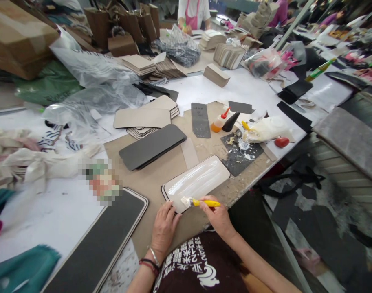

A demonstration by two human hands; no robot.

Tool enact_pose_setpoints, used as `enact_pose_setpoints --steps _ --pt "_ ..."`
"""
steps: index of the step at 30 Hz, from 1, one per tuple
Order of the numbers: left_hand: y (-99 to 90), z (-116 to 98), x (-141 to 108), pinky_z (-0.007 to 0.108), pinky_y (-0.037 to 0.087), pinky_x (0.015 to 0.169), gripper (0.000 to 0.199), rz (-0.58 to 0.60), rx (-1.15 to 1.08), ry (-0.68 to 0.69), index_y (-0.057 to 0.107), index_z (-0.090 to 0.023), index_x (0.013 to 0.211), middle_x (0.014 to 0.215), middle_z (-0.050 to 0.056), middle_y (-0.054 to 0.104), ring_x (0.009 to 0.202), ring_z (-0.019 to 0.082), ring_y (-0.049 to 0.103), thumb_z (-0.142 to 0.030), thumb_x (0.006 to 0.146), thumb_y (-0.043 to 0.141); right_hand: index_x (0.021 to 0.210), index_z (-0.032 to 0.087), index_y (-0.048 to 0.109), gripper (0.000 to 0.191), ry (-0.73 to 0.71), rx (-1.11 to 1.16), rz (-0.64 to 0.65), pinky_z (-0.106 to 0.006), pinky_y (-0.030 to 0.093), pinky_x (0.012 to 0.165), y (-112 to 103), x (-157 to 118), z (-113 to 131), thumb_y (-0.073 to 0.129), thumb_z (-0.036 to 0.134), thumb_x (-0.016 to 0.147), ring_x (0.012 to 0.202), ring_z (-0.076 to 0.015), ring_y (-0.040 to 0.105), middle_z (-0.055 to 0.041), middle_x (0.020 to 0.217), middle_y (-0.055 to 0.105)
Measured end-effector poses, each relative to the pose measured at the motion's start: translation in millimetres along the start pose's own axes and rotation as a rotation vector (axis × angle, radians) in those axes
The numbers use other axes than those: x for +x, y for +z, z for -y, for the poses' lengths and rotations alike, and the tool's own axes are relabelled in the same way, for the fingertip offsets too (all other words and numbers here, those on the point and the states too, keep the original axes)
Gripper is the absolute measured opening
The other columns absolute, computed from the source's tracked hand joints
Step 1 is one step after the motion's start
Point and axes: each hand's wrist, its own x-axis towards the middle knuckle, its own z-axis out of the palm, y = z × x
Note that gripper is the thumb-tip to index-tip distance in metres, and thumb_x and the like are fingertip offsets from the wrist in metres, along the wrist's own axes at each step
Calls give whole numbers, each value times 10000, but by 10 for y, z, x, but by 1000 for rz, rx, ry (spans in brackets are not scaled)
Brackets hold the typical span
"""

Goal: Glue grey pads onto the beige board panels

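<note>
My right hand [218, 217] grips a yellow-handled brush [208, 203], its bristles loaded with white paste and touching the near end of a pale rounded panel [198, 179]. Wet, glossy streaks cover much of that panel, which has a dark edge under it. At the panel's near left corner lies my left hand [165, 228], fingers stretched out on the edge, thumb apart. Beyond the panel are stacked dark grey panels [153, 146] and a pile of beige panels [143, 118]. A paste-smeared dark board [242, 156] lies to the right.
An orange glue bottle [219, 121], a black cone-shaped nozzle [231, 122] and a white bottle [268, 129] stand or lie at the back right. A long dark panel stack [103, 240] is at my left. Across the table a person in a pink apron [192, 16] works.
</note>
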Motion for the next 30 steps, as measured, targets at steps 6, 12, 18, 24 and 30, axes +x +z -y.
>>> enact_pose_setpoints --steps 6,12,18,24,30 --pt "-14 -6 15 397 517 859 176 9 -7 -21 571 -146 983 1070 120 581 1034 230 548 -226 832 530 824 198 605 151 -99 -19 86 -258 494 714 42 20 17 489 286 863 770 -154 597 -31 795 626" --pt "-35 -3 41 397 518 865 174 22 -33 -13 587 -167 981 1031 96 609 1024 223 559 -239 836 523 852 205 611 145 -197 -59 -1 -301 502 729 14 115 68 479 262 864 783 -175 594 -53 801 629" --pt "-21 24 43 393 522 863 171 2 -32 6 600 -164 971 1008 95 627 1020 223 567 -234 831 532 873 207 610 138 -240 49 87 -276 498 740 296 252 224 475 230 862 802 -156 592 -41 820 632" --pt "-25 31 47 391 533 844 172 5 12 46 604 -145 959 1004 105 630 1001 231 570 -232 823 544 876 192 600 145 -192 15 6 -277 490 741 254 536 -27 474 263 862 806 -159 585 -46 835 624" --pt "-8 27 25 400 540 839 180 -13 29 53 602 -148 970 1010 110 624 1003 236 570 -236 824 543 833 177 605 258 -167 -253 -281 -336 470 781 -553 1003 -590 446 378 858 817 -194 586 -81 843 632"
